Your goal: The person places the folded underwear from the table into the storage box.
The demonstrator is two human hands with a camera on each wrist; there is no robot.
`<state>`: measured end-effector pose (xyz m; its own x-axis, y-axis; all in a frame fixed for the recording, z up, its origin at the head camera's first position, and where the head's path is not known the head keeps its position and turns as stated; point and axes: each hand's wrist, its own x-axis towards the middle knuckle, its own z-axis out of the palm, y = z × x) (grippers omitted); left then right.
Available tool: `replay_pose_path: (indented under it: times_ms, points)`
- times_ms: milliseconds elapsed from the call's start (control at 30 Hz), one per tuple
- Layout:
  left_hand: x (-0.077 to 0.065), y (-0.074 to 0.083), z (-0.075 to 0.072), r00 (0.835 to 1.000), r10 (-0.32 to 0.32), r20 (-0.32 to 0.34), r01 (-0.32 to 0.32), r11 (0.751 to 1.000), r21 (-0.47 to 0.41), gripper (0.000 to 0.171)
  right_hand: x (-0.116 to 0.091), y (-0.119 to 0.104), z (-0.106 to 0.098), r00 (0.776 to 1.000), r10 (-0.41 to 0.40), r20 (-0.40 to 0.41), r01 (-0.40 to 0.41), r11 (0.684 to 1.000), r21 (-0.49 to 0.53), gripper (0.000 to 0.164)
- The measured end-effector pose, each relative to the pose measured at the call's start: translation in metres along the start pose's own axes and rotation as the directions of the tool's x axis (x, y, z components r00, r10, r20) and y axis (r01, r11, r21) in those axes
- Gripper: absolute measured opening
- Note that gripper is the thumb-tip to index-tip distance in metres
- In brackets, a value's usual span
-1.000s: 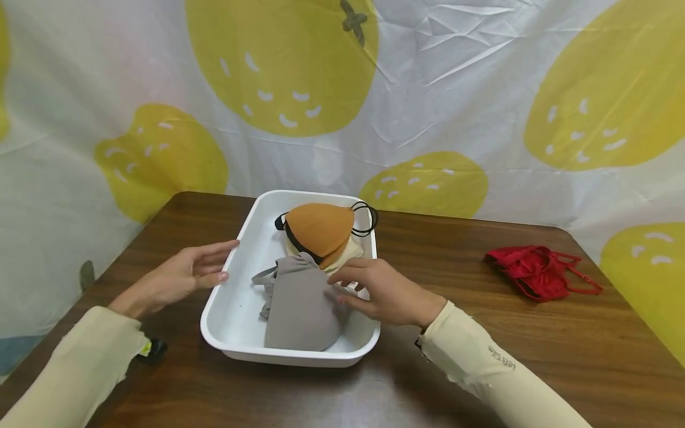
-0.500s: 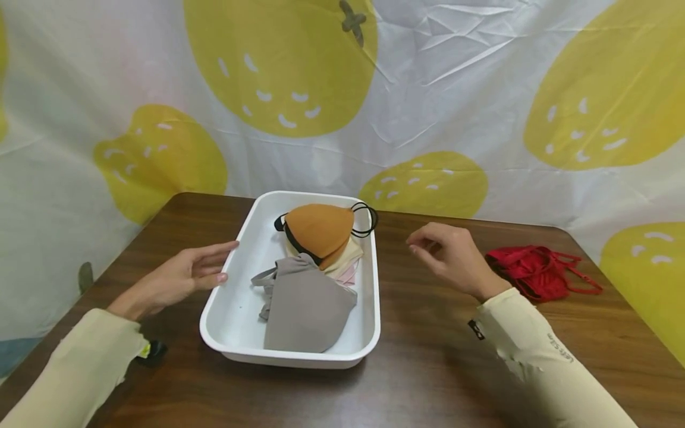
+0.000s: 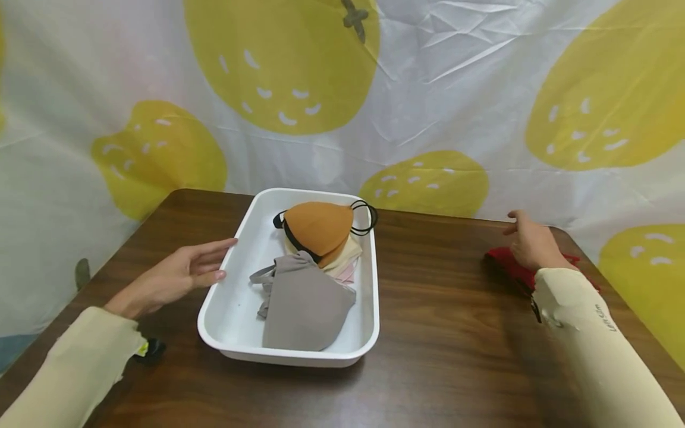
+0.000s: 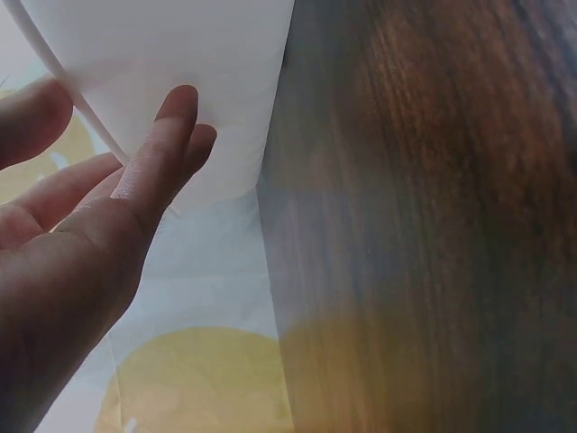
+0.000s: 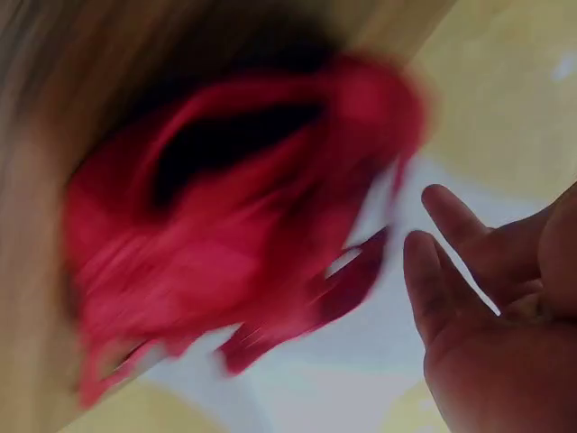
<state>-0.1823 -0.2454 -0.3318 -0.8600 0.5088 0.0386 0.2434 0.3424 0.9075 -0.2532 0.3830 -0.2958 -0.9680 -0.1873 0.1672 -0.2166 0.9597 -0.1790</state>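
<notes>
At the left side of a white plastic tray [image 3: 230, 309], my left hand [image 3: 171, 276] rests its fairly straight fingers against the rim and outer wall. The left wrist view shows these fingers [image 4: 162, 149] along the tray's wall. Inside the tray lie a folded grey bra [image 3: 305, 309] in front and a folded orange bra [image 3: 321, 229] with black straps behind it, over cream and pink fabric [image 3: 348, 264]. My right hand [image 3: 532, 241] hovers over a crumpled red bra [image 3: 503, 260] at the far right, fingers extended and apart from it in the right wrist view.
Everything stands on a dark brown wooden table [image 3: 439, 309]. Behind its far edge hangs a white curtain [image 3: 407, 101] with yellow fruit prints. A small black object [image 3: 152, 351] lies beside my left sleeve.
My right hand has moved from the grey bra in the tray, rightward across the table, to above the red bra. My left hand and the tray have hardly moved.
</notes>
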Motion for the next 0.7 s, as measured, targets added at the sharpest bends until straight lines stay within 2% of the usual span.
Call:
replay_pose_path:
  times_ms: [33,133,267,433,533,633,700]
  points:
    - [0.0,0.0,0.0,1.0,0.0,-0.001,0.0,1.0,0.001,0.066,-0.002,0.01,-0.001,1.0,0.015,0.016,-0.015,1.0,-0.018,0.055]
    - [0.0,0.001,0.0,1.0,0.0,0.009,0.0,1.0,0.004,0.067,-0.01,0.034,-0.002,0.996,0.052,0.071,-0.049,0.998,-0.048,0.047]
    - [0.0,0.001,0.001,1.0,-0.005,0.013,0.005,1.0,-0.006,0.067,-0.019,0.055,-0.002,0.981,0.086,0.171,-0.077,0.995,-0.056,0.043]
    - [0.0,0.0,0.002,1.0,0.011,0.014,-0.01,1.0,-0.028,0.066,-0.024,0.065,-0.005,0.958,0.166,0.235,-0.154,0.986,-0.071,0.057]
    - [0.0,0.0,0.002,1.0,0.006,0.014,-0.006,1.0,-0.028,0.067,-0.024,0.061,-0.009,0.939,0.167,0.299,-0.157,0.986,-0.06,0.066]
    - [-0.001,0.0,0.001,1.0,-0.011,0.004,0.011,1.0,-0.016,0.067,-0.022,0.053,-0.011,0.894,0.147,0.423,-0.18,0.983,0.039,0.071]
    - [-0.002,0.0,0.002,1.0,-0.018,-0.004,0.018,1.0,-0.011,0.067,-0.021,0.047,-0.013,0.844,0.148,0.515,-0.248,0.96,0.13,0.078]
